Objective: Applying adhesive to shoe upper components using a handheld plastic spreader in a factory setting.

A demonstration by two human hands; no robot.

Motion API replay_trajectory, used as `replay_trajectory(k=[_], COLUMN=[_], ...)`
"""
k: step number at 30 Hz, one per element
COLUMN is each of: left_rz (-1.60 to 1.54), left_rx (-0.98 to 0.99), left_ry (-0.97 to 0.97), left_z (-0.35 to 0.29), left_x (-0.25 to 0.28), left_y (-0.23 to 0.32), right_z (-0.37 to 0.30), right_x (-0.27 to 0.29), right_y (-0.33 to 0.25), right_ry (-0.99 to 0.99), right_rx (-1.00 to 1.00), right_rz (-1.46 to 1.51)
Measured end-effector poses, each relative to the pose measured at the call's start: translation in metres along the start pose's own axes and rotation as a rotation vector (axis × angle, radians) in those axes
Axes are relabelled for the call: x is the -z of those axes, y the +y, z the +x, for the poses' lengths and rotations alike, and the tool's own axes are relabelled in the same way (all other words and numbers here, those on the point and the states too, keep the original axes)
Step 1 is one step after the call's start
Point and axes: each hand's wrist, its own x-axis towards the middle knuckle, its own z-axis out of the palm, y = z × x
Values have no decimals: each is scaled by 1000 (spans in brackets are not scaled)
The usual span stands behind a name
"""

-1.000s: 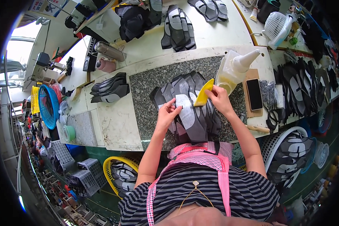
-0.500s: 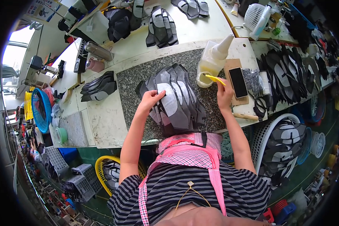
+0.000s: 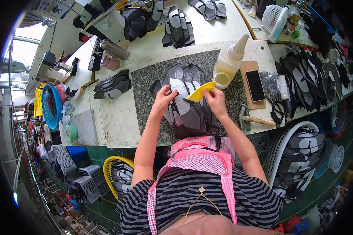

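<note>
A fanned stack of grey and black shoe upper pieces (image 3: 194,111) lies on the speckled stone slab (image 3: 147,78) in front of me. My left hand (image 3: 164,101) pinches the left edge of the top piece, beside its pale silvery patch. In my right hand (image 3: 215,102) is a flat yellow glue brush (image 3: 201,91), gripped between thumb and fingers. Its dark tip is low over the top pieces; whether it touches them I cannot tell. Behind that hand stands a translucent bottle (image 3: 228,62) with a round open mouth and pale yellowish liquid inside.
Right of the slab are a phone (image 3: 255,87) on cardboard, a wooden-handled hammer (image 3: 259,120) and black scissors (image 3: 277,112). More upper pieces (image 3: 113,84) are piled at the left, back and far right. A white basket (image 3: 276,152) full of pieces stands below the table's right edge.
My right hand has brought the yellow brush from the bottle's mouth leftward over the stack. My left hand stays at the stack's left edge. The whole view has shifted slightly.
</note>
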Motion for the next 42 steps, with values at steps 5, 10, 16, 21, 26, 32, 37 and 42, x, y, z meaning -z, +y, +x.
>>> replay_trajectory(k=[5, 10, 16, 21, 26, 32, 37, 42], left_rz=[-166, -93, -67, -51, -54, -123, -177, -384], left_rx=[127, 78, 59, 57, 73, 65, 149, 335], left_ry=[-15, -25, -20, -17, -27, -48, -32, -5], left_z=[-2, 1, 2, 4, 2, -1, 5, 18], left_x=[7, 13, 16, 12, 13, 11, 9, 34], left_y=[3, -11, -7, -6, -6, -3, 6, -4], right_z=[15, -46, -79, -99, -98, -97, -20, 5], right_x=[-17, 43, 49, 61, 52, 32, -15, -34], right_y=[-25, -5, -14, 14, -9, -6, -34, -74], right_ry=[72, -207, 3, -93, -33, -140, 92, -305], right_rx=[177, 470, 381, 492, 465, 388, 438, 765], right_rz=[-326, -264, -229, -351, -311, -196, -298, -508])
